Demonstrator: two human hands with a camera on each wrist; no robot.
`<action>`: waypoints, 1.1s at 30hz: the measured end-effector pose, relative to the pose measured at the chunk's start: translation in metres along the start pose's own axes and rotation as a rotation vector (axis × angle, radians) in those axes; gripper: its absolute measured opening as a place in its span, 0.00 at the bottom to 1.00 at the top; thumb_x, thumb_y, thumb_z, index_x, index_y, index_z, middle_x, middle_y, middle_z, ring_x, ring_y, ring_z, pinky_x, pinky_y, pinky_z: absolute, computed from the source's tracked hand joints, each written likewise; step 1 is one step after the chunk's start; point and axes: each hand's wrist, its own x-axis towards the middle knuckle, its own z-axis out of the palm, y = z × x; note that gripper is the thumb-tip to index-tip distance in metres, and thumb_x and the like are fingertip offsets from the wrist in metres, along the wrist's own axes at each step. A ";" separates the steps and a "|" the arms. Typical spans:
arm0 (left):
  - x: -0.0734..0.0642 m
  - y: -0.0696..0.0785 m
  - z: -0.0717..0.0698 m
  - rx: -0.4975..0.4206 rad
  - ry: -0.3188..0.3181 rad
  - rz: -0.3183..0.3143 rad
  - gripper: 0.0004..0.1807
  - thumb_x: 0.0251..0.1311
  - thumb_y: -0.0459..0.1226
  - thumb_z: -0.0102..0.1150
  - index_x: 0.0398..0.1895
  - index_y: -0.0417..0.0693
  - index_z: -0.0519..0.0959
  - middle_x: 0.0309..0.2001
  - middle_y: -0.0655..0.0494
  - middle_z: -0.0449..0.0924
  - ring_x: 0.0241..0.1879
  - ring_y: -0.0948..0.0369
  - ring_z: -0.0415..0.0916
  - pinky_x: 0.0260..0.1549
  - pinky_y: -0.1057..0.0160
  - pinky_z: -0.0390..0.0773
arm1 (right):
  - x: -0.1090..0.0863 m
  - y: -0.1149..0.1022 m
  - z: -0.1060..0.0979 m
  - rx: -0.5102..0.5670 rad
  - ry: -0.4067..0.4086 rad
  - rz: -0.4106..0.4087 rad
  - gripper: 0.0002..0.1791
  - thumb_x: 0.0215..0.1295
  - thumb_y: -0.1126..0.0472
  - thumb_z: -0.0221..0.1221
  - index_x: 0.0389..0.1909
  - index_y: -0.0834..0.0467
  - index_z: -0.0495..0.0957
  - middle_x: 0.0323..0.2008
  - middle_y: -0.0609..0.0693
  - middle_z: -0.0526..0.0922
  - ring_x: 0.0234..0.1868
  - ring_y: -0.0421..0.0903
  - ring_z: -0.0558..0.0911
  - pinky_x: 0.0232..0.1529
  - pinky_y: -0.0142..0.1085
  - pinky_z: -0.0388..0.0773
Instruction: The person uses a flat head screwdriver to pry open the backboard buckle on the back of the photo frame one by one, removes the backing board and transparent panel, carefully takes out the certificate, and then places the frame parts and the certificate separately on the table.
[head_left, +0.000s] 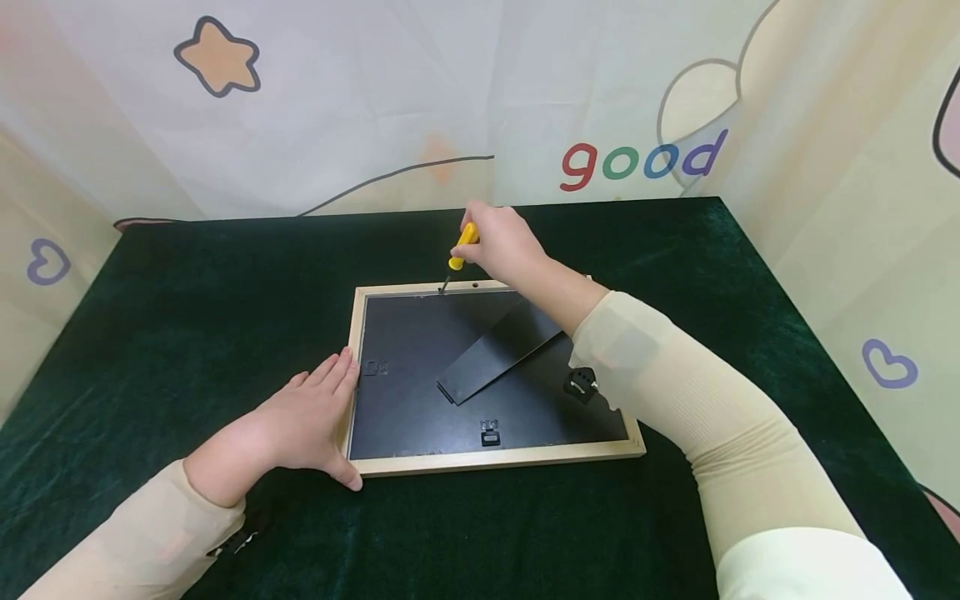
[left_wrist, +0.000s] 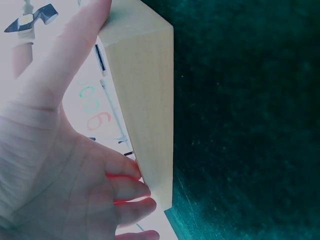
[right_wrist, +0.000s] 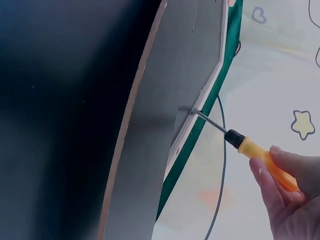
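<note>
Right hand (head_left: 501,242), fingers pinching yellow-handled steel screwdriver (head_left: 468,235), eleven o'clock
Left hand (head_left: 311,421), fingers straight, touches rectangular pale-wood frame (head_left: 495,461) at nine, black board (head_left: 408,350) inside; right-wrist view best shows black collar (right_wrist: 234,138).

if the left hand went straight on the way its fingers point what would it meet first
The frame: the left hand seems to rest against its left edge, though exact contact is hard to judge.

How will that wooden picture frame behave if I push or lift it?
The picture frame should probably stay stiff, since wood surrounds its flat black backing. Pushed, it seems unlikely to tip, because it lies flat on the green cloth. Lifted, its stand leg, a separate strip, might swing.
</note>
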 end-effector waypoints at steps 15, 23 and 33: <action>0.000 -0.001 0.001 -0.006 -0.010 0.003 0.75 0.24 0.67 0.70 0.70 0.31 0.46 0.72 0.37 0.38 0.69 0.40 0.40 0.60 0.38 0.54 | 0.006 0.021 0.004 0.106 -0.003 0.022 0.18 0.57 0.56 0.65 0.42 0.59 0.69 0.39 0.53 0.80 0.37 0.46 0.79 0.42 0.34 0.77; 0.000 0.000 -0.001 -0.011 -0.008 0.003 0.75 0.24 0.68 0.70 0.70 0.31 0.46 0.72 0.37 0.38 0.69 0.40 0.40 0.60 0.38 0.54 | -0.020 0.050 -0.012 0.177 0.062 -0.026 0.16 0.57 0.57 0.65 0.43 0.59 0.75 0.40 0.54 0.79 0.38 0.49 0.76 0.43 0.37 0.77; -0.001 0.000 -0.002 -0.008 0.005 0.006 0.75 0.23 0.68 0.69 0.70 0.31 0.46 0.72 0.37 0.38 0.69 0.39 0.41 0.60 0.39 0.55 | -0.060 0.084 -0.029 0.136 0.102 -0.040 0.15 0.60 0.58 0.63 0.46 0.59 0.75 0.43 0.55 0.80 0.39 0.50 0.78 0.46 0.42 0.78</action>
